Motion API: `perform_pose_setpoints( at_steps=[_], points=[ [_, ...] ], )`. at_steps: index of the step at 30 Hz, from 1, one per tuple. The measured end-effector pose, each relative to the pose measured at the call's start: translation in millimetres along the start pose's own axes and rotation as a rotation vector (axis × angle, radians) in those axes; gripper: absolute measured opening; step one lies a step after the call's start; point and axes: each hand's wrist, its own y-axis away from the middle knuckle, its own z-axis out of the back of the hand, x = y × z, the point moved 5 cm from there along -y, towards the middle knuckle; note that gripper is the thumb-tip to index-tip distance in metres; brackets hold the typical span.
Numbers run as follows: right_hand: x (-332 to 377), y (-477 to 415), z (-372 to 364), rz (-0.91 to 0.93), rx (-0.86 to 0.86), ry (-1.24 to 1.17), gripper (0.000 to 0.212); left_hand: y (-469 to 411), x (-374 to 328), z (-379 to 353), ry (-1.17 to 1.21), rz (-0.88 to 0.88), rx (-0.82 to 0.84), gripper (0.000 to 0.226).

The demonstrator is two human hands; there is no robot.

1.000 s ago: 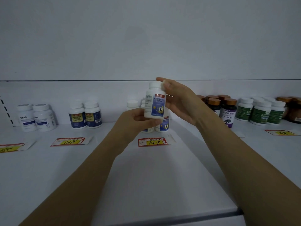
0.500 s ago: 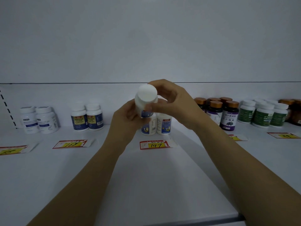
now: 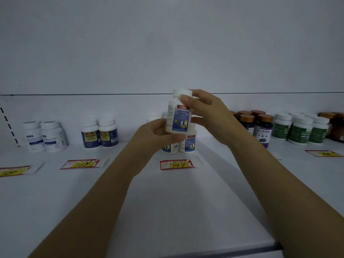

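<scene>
White shelf [image 3: 186, 211], dim bluish light.
Plain white wall [image 3: 167, 43] behind; thin dark seam [image 3: 74, 94] crosses it; slotted upright [image 3: 8, 125] at far left.

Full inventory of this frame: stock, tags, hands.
held bottle: 1, white, blue label, between both hands
matching bottles: 2+, same colours, shelf behind
white bottles: 2, pale label, far left
blue-yellow bottles: 2, left of centre
brown-capped bottles: 4+, dark, right of centre
green-label bottles: 5+, white, right
brown jars: unclear count, far right
price tags: 4, red-yellow, on shelf
shelf: 1, white
left hand: holds bottle base
right hand: grips its top
</scene>
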Motion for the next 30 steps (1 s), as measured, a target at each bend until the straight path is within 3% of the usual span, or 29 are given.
perform_pose_setpoints(
  at_steps=[4, 10, 17, 21, 27, 30],
  points=[
    [-18, -2, 1, -0.266, -0.009, -0.066, 0.041, 0, 4, -7, 0.319, 0.226, 0.028, 0.044],
    [-31, 6, -5, -0.476, 0.043, -0.151, 0.043, 12, 5, -10, 0.375, 0.408, 0.098, 0.063],
    [-36, 6, -7, -0.56, 0.049, -0.15, 0.049, 15, 5, -8, 0.421, 0.441, 0.14, 0.073],
    [-32, 2, -5, -0.488, 0.056, -0.151, 0.041, 11, 6, -8, 0.39, 0.385, 0.143, 0.064],
    [-11, -6, 5, -0.149, 0.082, -0.012, 0.04, 3, 7, -5, 0.318, 0.183, 0.114, 0.045],
    [-4, -3, 5, -0.046, 0.089, 0.015, 0.026, 2, 3, -1, 0.16, 0.089, 0.049, 0.044]
  ],
)
